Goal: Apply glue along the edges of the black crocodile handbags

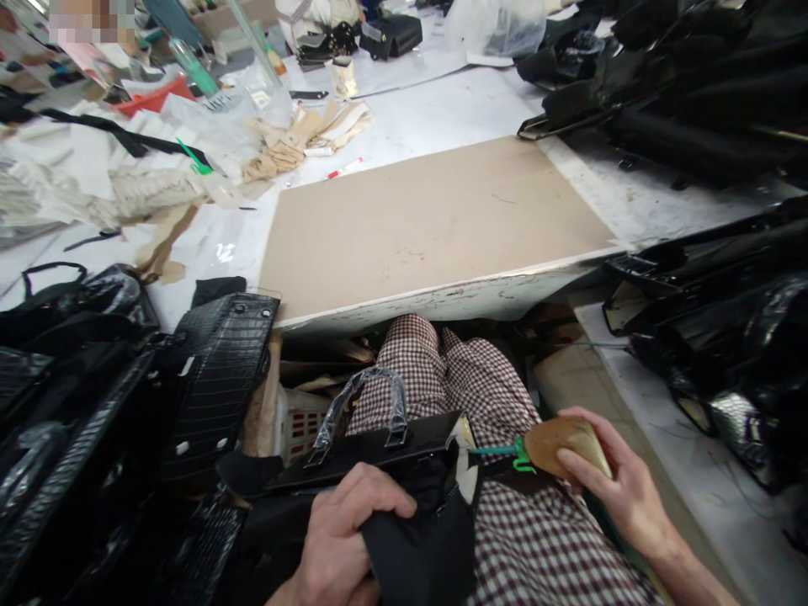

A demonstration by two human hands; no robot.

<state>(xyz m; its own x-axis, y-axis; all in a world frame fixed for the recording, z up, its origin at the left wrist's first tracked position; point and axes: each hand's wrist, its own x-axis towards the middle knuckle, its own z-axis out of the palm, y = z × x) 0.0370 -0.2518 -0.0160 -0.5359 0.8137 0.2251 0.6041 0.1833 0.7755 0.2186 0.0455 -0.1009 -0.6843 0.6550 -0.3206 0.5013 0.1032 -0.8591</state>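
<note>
A black handbag (404, 438) lies across my lap, its handle (363, 391) wrapped in clear plastic. My left hand (347, 539) is closed on the bag's black fabric lining (422, 539), thumb on top. In my right hand (606, 480) is a squeeze bottle of amber-brown glue (555, 446), tipped on its side and pointing left. Its thin green nozzle (498, 450) reaches the open right end of the bag, where a pale inner edge (465, 471) shows. Whether the tip touches that edge I cannot tell.
A tan board (429, 219) lies on the white table ahead. Black bag parts (215, 379) are piled at the left, more black bags (707, 101) at the right. Beige scraps (303, 139), a red-and-white pen (344, 169) and another green-tipped bottle (215, 181) lie beyond. A person (92, 50) is at the far left.
</note>
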